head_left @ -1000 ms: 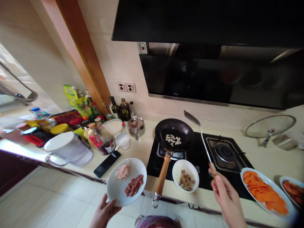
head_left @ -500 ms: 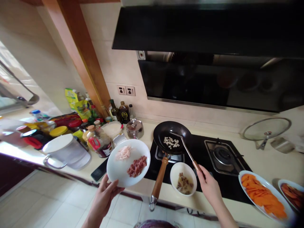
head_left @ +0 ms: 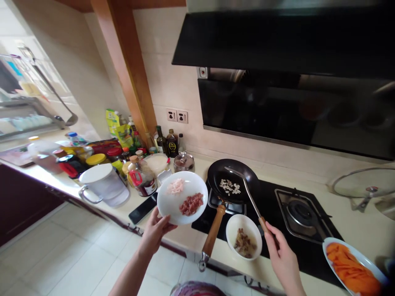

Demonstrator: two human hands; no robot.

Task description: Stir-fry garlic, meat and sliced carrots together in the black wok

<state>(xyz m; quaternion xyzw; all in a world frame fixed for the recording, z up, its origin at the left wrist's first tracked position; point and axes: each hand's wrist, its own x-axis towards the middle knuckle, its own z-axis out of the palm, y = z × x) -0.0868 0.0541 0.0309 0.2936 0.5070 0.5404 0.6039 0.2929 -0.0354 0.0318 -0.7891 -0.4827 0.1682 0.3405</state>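
My left hand (head_left: 156,230) grips the near rim of a white plate (head_left: 173,211), held above the counter's front left of the stove. On the plate lie two separate piles: pale fatty slices (head_left: 175,186) and chopped red meat (head_left: 191,204). My right hand (head_left: 280,250) is closed around the wooden handle of a metal spatula (head_left: 251,196), whose head is over the black wok (head_left: 248,174). Small whitish pieces (head_left: 230,187) lie in the wok. Its wooden handle (head_left: 213,234) points toward me. A white bowl (head_left: 258,248) with brownish pieces in liquid stands between wok handle and right hand.
A second burner (head_left: 299,211) is right of the wok. At lower right is a plate of orange slices (head_left: 352,267), with a glass lid (head_left: 354,185) behind. Leftward stand a pitcher (head_left: 103,185), bottles (head_left: 173,144), jars and a phone (head_left: 143,209). A range hood (head_left: 277,45) hangs overhead.
The view has swung left. My left hand has brought the plate a little nearer the wok and farther from me. The spatula head has shifted slightly left over the wok.
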